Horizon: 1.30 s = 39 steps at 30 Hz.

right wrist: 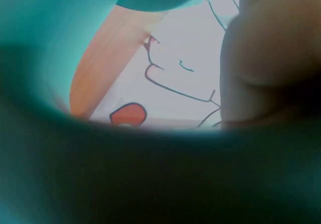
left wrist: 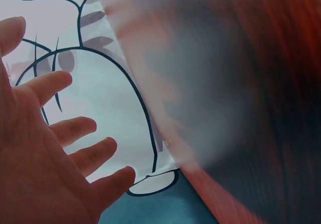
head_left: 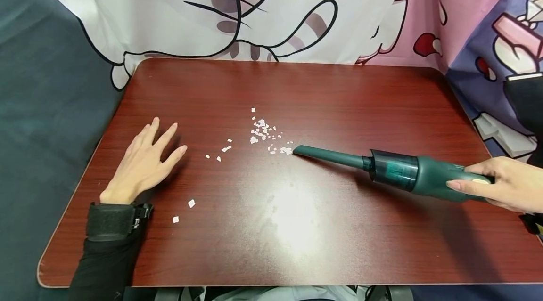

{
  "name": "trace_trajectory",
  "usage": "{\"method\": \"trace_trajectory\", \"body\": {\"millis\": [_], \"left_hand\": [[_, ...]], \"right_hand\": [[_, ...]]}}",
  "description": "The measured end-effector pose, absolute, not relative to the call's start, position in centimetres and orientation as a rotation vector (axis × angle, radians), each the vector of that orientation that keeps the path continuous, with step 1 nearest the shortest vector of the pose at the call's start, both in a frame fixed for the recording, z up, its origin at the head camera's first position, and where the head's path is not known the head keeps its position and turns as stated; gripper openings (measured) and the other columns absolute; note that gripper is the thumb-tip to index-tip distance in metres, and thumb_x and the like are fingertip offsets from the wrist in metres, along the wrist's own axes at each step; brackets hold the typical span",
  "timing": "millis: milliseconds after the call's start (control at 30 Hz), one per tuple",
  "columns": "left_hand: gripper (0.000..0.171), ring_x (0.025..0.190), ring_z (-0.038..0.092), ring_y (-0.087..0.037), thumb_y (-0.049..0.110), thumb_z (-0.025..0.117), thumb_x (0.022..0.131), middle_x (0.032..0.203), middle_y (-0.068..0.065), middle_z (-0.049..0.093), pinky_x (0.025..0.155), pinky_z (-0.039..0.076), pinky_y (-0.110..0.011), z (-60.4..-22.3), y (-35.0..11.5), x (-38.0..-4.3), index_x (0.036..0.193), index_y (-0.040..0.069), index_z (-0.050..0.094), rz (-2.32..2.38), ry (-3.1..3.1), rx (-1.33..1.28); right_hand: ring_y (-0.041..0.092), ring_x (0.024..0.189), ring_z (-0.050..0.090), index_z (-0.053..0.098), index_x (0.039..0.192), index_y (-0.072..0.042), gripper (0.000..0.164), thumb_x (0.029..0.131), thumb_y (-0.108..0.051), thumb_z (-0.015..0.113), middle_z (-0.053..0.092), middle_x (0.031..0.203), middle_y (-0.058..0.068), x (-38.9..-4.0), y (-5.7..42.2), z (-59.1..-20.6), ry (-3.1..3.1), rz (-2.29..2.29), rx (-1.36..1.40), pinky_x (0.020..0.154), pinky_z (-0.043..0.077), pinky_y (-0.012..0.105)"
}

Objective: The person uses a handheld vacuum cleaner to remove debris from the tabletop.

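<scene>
My right hand (head_left: 505, 183) grips the handle of a green handheld vacuum cleaner (head_left: 441, 178) at the right of the table. Its long narrow nozzle (head_left: 331, 155) points left, with the tip right at a small clump of white paper scraps (head_left: 286, 150). More scraps (head_left: 260, 129) lie scattered just beyond the tip, and a few others (head_left: 226, 149) lie further left. The left hand (head_left: 142, 162), fingers spread, is over the left side of the table and holds nothing; its palm and fingers (left wrist: 75, 131) show in the left wrist view. Close up, the vacuum's green body (right wrist: 55, 38) fills much of the right wrist view.
The reddish-brown wooden table (head_left: 360, 249) has rounded corners. Two single paper squares (head_left: 192, 203) lie near the left forearm. Behind the table hangs a white and pink cartoon-print cloth (head_left: 169, 18). Dark green fabric (head_left: 51, 117) lies along the left edge.
</scene>
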State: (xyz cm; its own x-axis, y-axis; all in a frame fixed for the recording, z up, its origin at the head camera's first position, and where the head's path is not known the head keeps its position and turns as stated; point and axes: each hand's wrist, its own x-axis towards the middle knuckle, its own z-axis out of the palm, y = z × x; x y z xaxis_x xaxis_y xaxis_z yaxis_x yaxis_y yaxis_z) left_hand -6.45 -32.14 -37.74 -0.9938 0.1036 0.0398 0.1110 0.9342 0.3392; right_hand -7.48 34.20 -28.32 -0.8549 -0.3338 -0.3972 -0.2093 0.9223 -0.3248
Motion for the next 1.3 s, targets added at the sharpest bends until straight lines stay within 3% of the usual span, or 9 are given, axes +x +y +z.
{"method": "trace_trajectory", "body": {"millis": [300, 567, 800, 1133, 1300], "left_hand": [[0.068, 0.141, 0.007, -0.043, 0.053, 0.042, 0.097, 0.156, -0.023, 0.008, 0.111, 0.007, -0.058, -37.9, -32.1, -6.7, 0.152, 0.016, 0.028, -0.545, -3.070, -0.177], [0.068, 0.141, 0.008, -0.043, 0.053, 0.043, 0.097, 0.156, -0.024, 0.009, 0.111, 0.008, -0.059, -37.8, -32.4, -6.5, 0.152, 0.015, 0.029, -0.539, -3.061, -0.164], [0.068, 0.141, 0.008, -0.042, 0.053, 0.042, 0.097, 0.156, -0.023, 0.009, 0.110, 0.008, -0.060, -37.8, -32.8, -6.1, 0.152, 0.016, 0.029, -0.528, -3.062, -0.141], [0.068, 0.141, 0.008, -0.043, 0.053, 0.043, 0.097, 0.156, -0.023, 0.008, 0.110, 0.008, -0.060, -37.6, -32.7, -6.4, 0.152, 0.015, 0.029, -0.542, -3.057, -0.145], [0.068, 0.141, 0.007, -0.042, 0.053, 0.043, 0.097, 0.156, -0.023, 0.008, 0.111, 0.006, -0.059, -37.9, -32.6, -6.4, 0.152, 0.016, 0.028, -0.552, -3.067, -0.151]], "right_hand": [[0.006, 0.040, 0.034, 0.065, 0.088, -0.012, 0.026, 0.097, -0.034, 0.056, 0.038, 0.050, -0.009, -7.6, 33.5, -28.3, 2.548, -0.404, -0.405, 0.039, 0.026, 0.020], [0.008, 0.040, 0.034, 0.064, 0.094, -0.010, 0.033, 0.099, -0.040, 0.051, 0.038, 0.050, -0.006, -8.7, 32.3, -28.0, 2.470, -0.372, -0.389, 0.039, 0.027, 0.021], [0.009, 0.038, 0.038, 0.066, 0.097, -0.009, 0.034, 0.096, -0.041, 0.056, 0.040, 0.047, -0.006, -9.2, 32.8, -27.8, 2.584, -0.377, -0.384, 0.037, 0.031, 0.022], [0.007, 0.034, 0.031, 0.068, 0.100, -0.004, 0.037, 0.095, -0.040, 0.058, 0.036, 0.043, -0.007, -8.5, 33.7, -28.0, 2.637, -0.398, -0.303, 0.034, 0.028, 0.022], [0.008, 0.035, 0.035, 0.067, 0.094, -0.010, 0.033, 0.097, -0.041, 0.055, 0.039, 0.044, -0.008, -9.1, 33.0, -27.7, 2.582, -0.382, -0.366, 0.035, 0.031, 0.022]]}}
